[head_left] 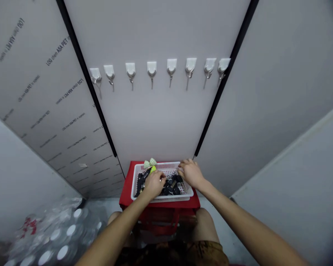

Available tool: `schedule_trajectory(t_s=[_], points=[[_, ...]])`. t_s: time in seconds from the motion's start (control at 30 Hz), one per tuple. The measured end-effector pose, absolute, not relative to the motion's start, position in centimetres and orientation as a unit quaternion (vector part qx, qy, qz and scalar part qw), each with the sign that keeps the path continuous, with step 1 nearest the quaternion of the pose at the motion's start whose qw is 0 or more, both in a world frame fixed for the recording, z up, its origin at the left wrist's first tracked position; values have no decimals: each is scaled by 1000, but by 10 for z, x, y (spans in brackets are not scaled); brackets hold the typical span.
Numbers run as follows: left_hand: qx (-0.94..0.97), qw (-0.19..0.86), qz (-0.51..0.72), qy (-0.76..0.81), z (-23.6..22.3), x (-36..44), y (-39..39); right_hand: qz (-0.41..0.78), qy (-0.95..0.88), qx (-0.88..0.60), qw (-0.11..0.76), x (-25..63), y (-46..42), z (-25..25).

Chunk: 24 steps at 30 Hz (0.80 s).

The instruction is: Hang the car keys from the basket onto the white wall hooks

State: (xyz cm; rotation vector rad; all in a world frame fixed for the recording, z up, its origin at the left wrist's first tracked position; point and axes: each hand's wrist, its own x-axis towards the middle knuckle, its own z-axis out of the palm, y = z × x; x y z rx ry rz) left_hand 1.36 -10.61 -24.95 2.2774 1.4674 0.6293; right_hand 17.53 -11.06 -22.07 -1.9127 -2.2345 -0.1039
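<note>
A white plastic basket [163,200] with slotted sides holds black, key-like pieces [172,184] with some metal parts. On its left side lie a black strap with pale lettering [145,174] and a bright yellow-green piece [152,169]. My left hand [154,183] is over the middle of the basket, thumb and fingers drawn together; whatever they pinch is too small to make out. At the basket's right end, my right hand [191,172] has its fingers bent down over the rim. Its fingertips are closed in, and what they grip is hidden.
The basket stands on a red-covered stool [126,195] against a pale wall panel. Several white hooks [151,68] run in a row above it. A pale green bow [150,163] sits at the basket's back rim. Wrapped plastic bottles [63,236] stand at lower left.
</note>
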Motion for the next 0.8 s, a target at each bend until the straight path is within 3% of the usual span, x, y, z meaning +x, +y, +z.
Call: schedule_trajectory(t_s=[0.13, 0.43, 0.67, 0.8], points=[[817, 179, 190, 514, -249, 14, -106, -75, -775, -626, 50, 163, -110, -221], [819, 178, 178, 515, -252, 13, -104, 10, -797, -602, -53, 139, -90, -228], [809, 193, 200, 518, -247, 14, -106, 13, -793, -609, -16, 147, -90, -231], [802, 205, 202, 523, -244, 14, -108, 40, -776, -627, 51, 155, -93, -230]])
